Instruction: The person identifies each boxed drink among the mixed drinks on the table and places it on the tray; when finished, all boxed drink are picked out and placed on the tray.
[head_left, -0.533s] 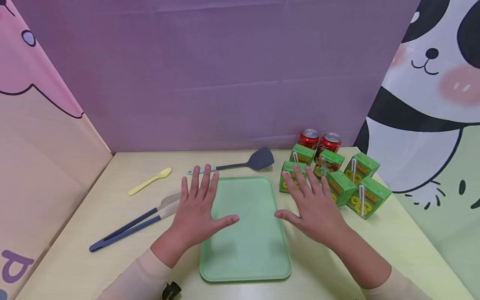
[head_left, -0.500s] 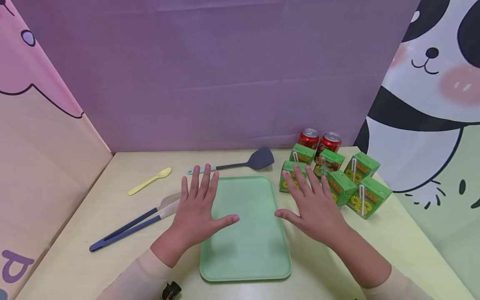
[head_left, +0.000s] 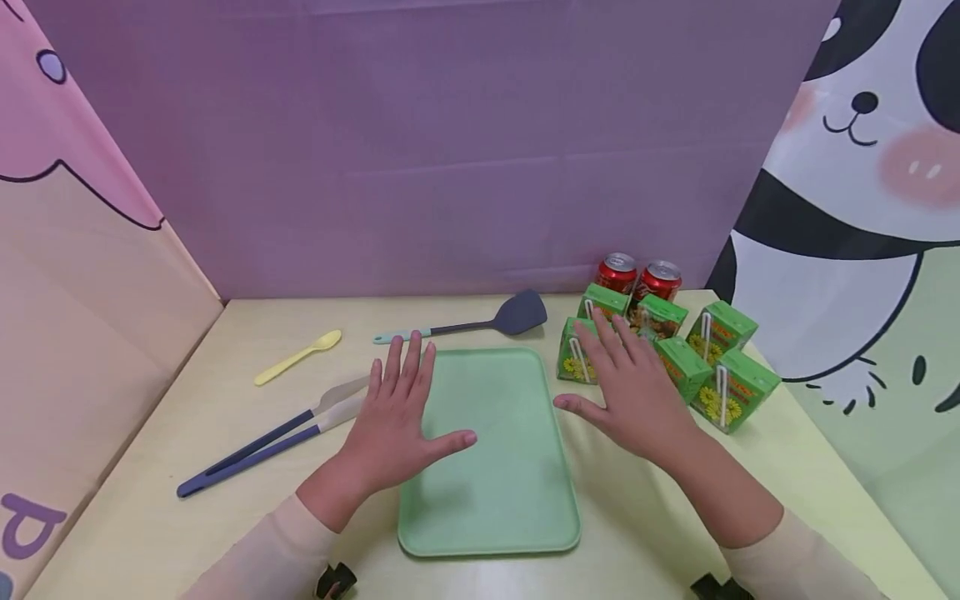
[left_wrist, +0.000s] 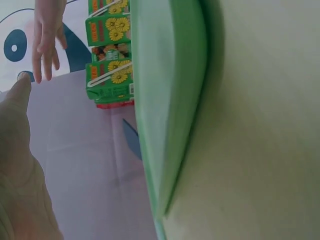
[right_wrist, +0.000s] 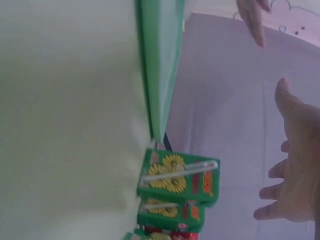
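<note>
My left hand hovers palm down over the left edge of a green tray, fingers spread and holding nothing. To the right of the tray, my right hand hangs in the air with fingers straight and thumb pointing left. Its fingertips overlap several green juice boxes in the head view and partly hide them. In the right wrist view a juice box with a white straw stands below the right hand. The left wrist view shows part of the left hand above the tray.
Two red soda cans stand behind the juice boxes. A dark spatula lies beyond the tray. At the left are a yellow spoon and tongs with blue handles. A purple cloth closes off the table's back.
My right hand has moved slightly forward and up, its fingers closer together. The left hand is nearly still. The head view has shifted a little.
</note>
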